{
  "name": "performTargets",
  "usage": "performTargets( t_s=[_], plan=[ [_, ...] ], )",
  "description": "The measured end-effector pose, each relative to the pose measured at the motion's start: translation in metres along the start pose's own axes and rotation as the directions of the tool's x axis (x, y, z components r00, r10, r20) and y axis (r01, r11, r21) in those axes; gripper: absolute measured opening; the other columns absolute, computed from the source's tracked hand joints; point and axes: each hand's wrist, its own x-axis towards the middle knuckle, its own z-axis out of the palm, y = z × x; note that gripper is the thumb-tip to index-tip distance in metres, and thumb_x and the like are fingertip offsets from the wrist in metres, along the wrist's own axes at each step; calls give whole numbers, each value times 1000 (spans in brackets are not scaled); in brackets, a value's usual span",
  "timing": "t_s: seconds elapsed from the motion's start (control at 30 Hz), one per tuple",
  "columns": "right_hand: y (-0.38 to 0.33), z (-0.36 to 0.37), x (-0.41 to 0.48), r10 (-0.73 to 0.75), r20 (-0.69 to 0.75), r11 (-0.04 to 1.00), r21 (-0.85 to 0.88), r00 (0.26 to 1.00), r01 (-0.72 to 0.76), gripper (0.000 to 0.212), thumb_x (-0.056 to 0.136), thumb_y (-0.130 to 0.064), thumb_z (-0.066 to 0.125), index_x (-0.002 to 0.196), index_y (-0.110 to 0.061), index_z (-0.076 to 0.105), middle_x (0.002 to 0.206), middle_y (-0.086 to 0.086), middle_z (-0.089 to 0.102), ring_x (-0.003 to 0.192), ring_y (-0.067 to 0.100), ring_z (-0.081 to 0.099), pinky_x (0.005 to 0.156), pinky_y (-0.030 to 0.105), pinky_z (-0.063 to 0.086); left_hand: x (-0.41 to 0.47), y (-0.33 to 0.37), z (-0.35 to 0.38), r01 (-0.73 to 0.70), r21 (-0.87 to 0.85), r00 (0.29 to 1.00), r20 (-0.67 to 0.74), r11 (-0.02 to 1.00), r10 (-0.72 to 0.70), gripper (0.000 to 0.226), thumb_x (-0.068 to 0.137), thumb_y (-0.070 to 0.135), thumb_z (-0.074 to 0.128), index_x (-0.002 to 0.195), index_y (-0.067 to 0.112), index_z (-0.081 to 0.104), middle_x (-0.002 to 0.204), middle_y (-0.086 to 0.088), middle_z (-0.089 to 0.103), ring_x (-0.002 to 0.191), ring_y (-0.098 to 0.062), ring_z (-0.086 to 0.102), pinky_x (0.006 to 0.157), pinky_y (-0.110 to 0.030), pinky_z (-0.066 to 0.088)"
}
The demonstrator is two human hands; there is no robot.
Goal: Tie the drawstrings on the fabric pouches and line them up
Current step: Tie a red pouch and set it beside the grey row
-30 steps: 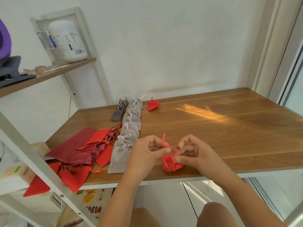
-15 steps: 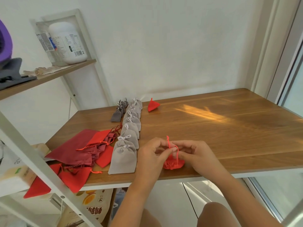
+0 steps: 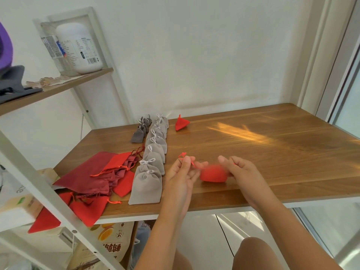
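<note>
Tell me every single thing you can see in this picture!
red pouch: one, red, blurred, on the table between the hands.
red drawstring: one, red, running from that pouch.
light grey pouches: about eight, tied, in one row down the table's left part.
dark grey pouches: about three, left of the row's far end.
far red pouch: one, tied, right of the row's far end.
loose pouches: a pile, red and dark red, at the table's left edge.
table: one, brown wood.
bottle: one, white, on the upper shelf.
left hand: pinches the drawstring.
right hand: seems to pinch its other end.
</note>
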Motion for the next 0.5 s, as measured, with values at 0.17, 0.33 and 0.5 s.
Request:
performTargets(
  t_s=[0.17, 0.33, 0.5],
  plan=[
    [-7, 2, 4, 143, 153, 801, 562, 978, -205, 28, 85, -33, 53, 78, -6, 59, 75, 7, 64, 76, 18, 62, 72, 32, 53, 1, -2, 8, -10, -156, 998, -60, 988, 1, 15, 86, 19, 53, 88, 4, 55, 52, 3, 39, 50, -9, 47, 67, -27, 55],
    [-26, 6, 9, 163, 145, 599, 772, 976, -215, 27, 85, -25, 52, 63, -16, 40, 48, -3, 31, 47, 12, 40, 56, 24, 53, 1, 13, 19, -50, -171, 998, -47, 984, 43, 14, 87, 18, 52, 85, 4, 54, 48, 6, 31, 42, -6, 34, 48, -22, 44],
    [-33, 3, 4, 187, 142, 626, 745, 972, -229, 30, 84, -21, 54, 64, -18, 32, 49, -5, 24, 38, 8, 28, 49, 22, 47, 0, 26, 19, 14, 8, 999, -44, 1000, -14, 19, 96, 10, 47, 80, 2, 54, 45, 6, 29, 38, -5, 30, 41, -19, 35]
  ],
)
